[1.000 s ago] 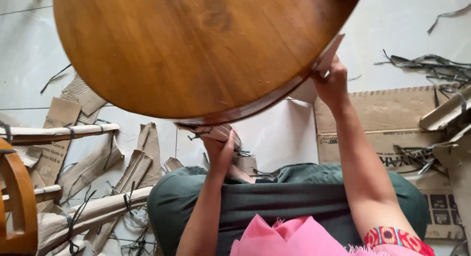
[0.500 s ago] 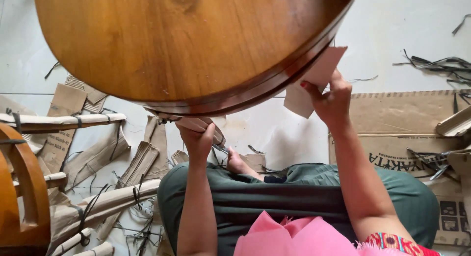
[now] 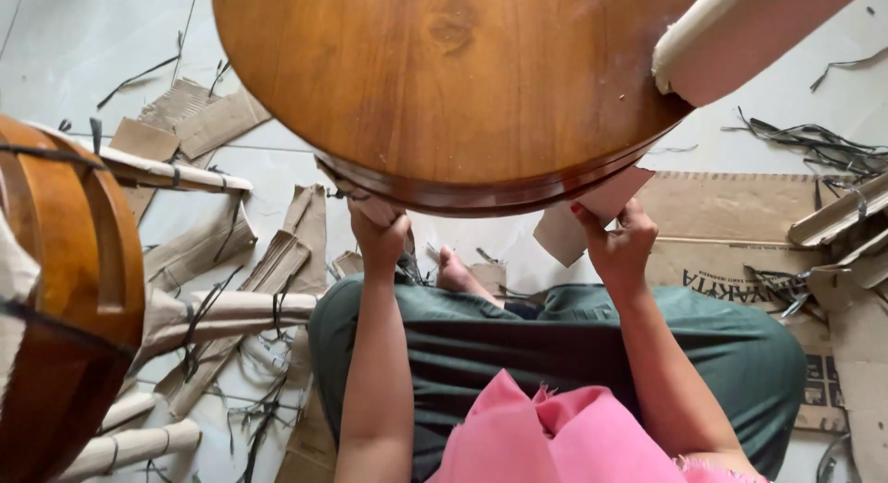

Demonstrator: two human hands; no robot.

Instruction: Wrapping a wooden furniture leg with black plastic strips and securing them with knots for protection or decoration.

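Observation:
A round wooden tabletop (image 3: 444, 85) fills the upper middle of the view, with its moulded rim towards me. My left hand (image 3: 379, 238) reaches under the near rim and grips a strip of cardboard wrapping (image 3: 370, 205) there. My right hand (image 3: 615, 242) holds a flat piece of cardboard (image 3: 592, 219) against the underside of the rim. A paper-wrapped leg (image 3: 740, 30) crosses the top right corner. I sit on the floor, my bare foot (image 3: 458, 275) showing between my arms.
Torn cardboard strips (image 3: 277, 261) and black strapping lie over the tiled floor on the left. A wooden chair frame (image 3: 55, 289) stands at the left edge. Flattened cardboard boxes (image 3: 731, 233) and more strapping (image 3: 814, 141) lie on the right.
The tabletop has shifted right and nearer in view. My right hand has moved lower and leftwards under the rim with its cardboard piece. The wrapped leg has come into view at top right.

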